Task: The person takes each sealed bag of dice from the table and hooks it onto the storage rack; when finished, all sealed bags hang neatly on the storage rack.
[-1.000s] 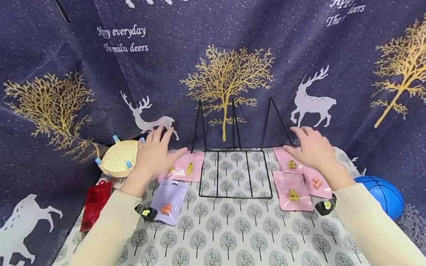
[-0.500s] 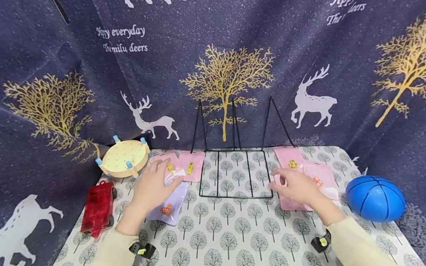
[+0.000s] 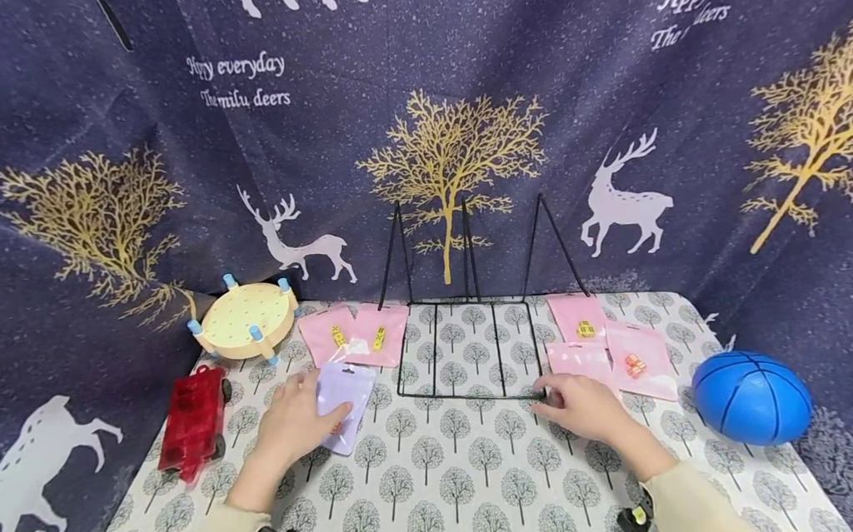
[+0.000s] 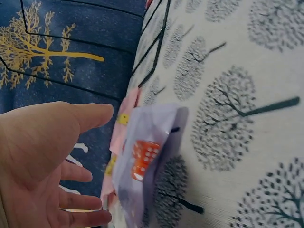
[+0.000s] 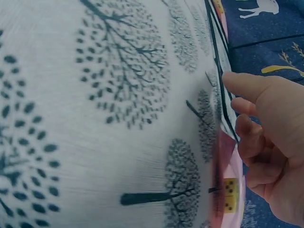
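Observation:
My left hand (image 3: 288, 419) hovers at the near left side of a lavender pouch (image 3: 353, 382), its fingers spread. The pouch has orange dice (image 4: 146, 156) in it; in the head view the hand mostly covers them. A black wire rack (image 3: 498, 352) stands at the middle back. My right hand (image 3: 584, 408) is at the rack's front right corner, fingers loosely bent, with a gap between thumb and index finger in the right wrist view. Whether it touches the wire, I cannot tell. A pink pouch (image 3: 576, 356) lies partly hidden behind this hand.
Pink pouches with yellow dice (image 3: 381, 355) lie left of the rack. To its right are a pink pouch with yellow dice (image 3: 573, 309) and one with orange dice (image 3: 647, 345). Farther out stand a red toy vehicle (image 3: 194, 418), an upturned round stool (image 3: 246, 318) and a blue ball (image 3: 753, 397).
Both hands have come down and nearer from above the pouches. The left is now beside the lavender pouch. The right has moved inward to the rack's front corner. The pouches look unmoved.

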Motion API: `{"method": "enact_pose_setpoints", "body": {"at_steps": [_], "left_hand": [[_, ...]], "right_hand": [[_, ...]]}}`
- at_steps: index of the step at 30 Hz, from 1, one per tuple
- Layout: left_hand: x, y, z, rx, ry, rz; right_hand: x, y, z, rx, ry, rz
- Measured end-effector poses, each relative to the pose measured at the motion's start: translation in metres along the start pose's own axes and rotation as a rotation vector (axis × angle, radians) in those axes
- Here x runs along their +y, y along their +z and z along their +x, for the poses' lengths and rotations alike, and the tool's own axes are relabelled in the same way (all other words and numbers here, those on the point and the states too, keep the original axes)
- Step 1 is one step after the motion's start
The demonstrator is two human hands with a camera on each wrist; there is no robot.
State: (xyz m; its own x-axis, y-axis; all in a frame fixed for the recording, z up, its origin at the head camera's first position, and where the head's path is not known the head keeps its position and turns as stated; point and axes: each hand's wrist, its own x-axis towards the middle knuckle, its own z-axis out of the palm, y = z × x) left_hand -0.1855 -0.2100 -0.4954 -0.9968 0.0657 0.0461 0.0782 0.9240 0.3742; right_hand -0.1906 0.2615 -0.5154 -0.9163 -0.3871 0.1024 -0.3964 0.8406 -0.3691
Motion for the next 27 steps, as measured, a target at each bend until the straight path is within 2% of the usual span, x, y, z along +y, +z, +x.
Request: {"method": "enact_pose_setpoints", "body": {"at_steps": [4,11,21,27], "left_hand": [[-0.003,0.004,-0.003,-0.033,-0.028,-0.007],[-0.002,0.007,-0.006,-0.051,-0.059,-0.021],[-0.007,0.015,-0.005,-0.035,-0.058,-0.011],[-0.009,0.015,-0.003,-0.01,-0.069,-0.043]], "right_hand": [[0.002,0.004,-0.001,0.012,0.012,-0.016],[0.003,0.006,-0.001,-0.002,0.028,-0.012],[0.005,0.01,-0.002,0.014,0.045,-0.004],[0.006,0.013,-0.002,0.034,0.053,-0.006]]}}
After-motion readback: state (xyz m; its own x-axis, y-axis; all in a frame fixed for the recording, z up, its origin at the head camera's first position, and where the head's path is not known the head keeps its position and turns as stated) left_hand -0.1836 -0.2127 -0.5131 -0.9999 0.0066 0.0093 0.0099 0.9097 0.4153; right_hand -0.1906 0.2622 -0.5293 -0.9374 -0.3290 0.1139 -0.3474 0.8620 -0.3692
